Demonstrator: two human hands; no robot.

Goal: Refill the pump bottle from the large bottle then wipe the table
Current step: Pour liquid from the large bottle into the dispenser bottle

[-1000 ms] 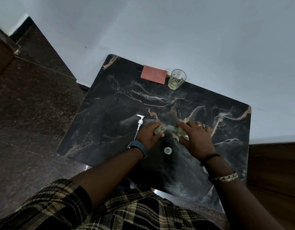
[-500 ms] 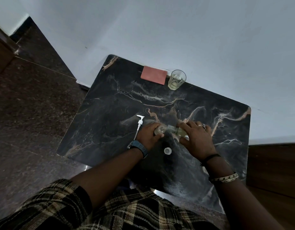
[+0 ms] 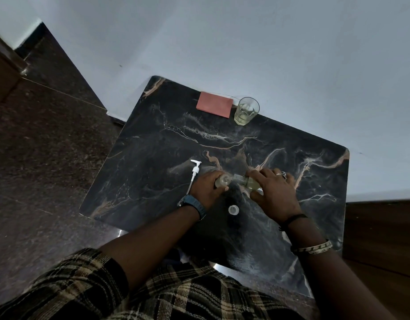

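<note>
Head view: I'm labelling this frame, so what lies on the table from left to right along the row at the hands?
Pump head → left hand holding the small bottle → large bottle, tilted toward it → right hand gripping the large bottle.
</note>
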